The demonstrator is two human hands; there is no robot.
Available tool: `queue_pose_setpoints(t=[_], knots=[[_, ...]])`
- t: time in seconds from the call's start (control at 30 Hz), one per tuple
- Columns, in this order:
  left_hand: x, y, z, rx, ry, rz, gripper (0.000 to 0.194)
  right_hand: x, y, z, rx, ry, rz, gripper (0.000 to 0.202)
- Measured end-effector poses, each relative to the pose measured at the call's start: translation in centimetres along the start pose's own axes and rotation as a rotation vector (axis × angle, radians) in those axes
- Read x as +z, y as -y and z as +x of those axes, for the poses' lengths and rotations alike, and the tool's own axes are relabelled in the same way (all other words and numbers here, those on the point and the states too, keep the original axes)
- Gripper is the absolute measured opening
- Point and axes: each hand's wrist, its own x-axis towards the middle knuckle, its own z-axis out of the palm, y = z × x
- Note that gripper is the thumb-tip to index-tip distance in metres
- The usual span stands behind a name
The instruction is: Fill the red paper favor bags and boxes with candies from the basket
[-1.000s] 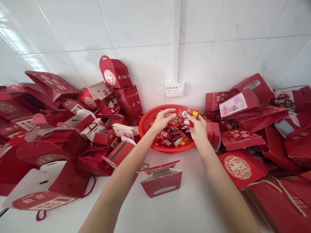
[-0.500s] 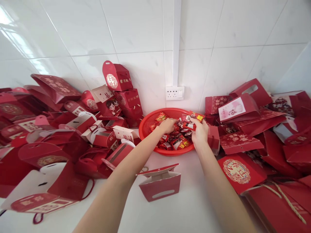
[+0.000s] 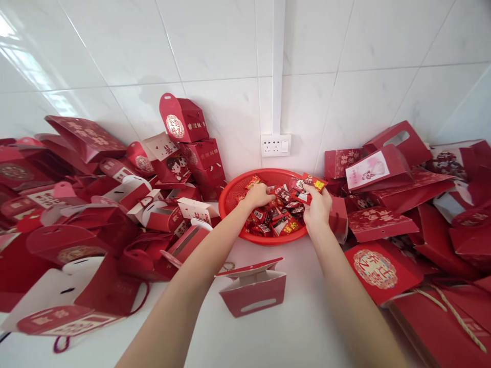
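You appear to be at the picking step, gathering packets by hand. Your right hand (image 3: 317, 207) grasps glossy red plastic-wrapped packets marked in yellow and white (image 3: 313, 181), pinched between thumb and fingers above the right rim of a round, bright red, perforated plastic basket (image 3: 229, 200). More small, shiny, red-and-dark wrapped packets (image 3: 286, 225) lie loose in that basket, which sits on the white tabletop (image 3: 295, 327) near the tiled wall. Your left hand (image 3: 259, 195) reaches into its left part with the fingers curled down among the packets; you cannot tell from this angle whether they have closed on one.

Nearer you, between your forearms, a dark red cardboard box with a long pale slot (image 3: 253, 291) stands with its top open, touched by neither hand. Red cardboard gift boxes are heaped on the left (image 3: 105, 286) and on the right (image 3: 383, 220).

As a judgement, the next move calls for a fingertip pinch by your left hand to single out a packet, with the right grip firm enough that its packets don't slip.
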Motion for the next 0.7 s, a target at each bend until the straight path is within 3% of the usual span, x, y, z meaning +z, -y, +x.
queue_pose_setpoints(t=[0.13,0.3,0.43,0.57,0.7], knots=[[-0.4,-0.5,0.0,-0.008,-0.102,-0.158,0.034,0.3,0.3,-0.3,0.027,-0.023,0.009,0.027],[-0.5,-1.1,-0.5,-0.065,-0.107,-0.347,0.02,0.3,0.4,-0.4,0.038,-0.028,-0.007,0.026],[-0.8,-1.5,-0.9,-0.124,-0.041,-0.438,0.007,0.2,0.2,-0.4,0.02,0.004,-0.01,0.026],[-1.6,-1.4,-1.2,-0.171,0.045,-0.409,0.011,0.2,0.2,-0.4,0.033,0.006,0.006,0.027],[-2.2,-1.3,-1.7,-0.202,0.26,-0.347,0.023,0.3,0.3,-0.4,0.043,0.003,-0.002,0.025]])
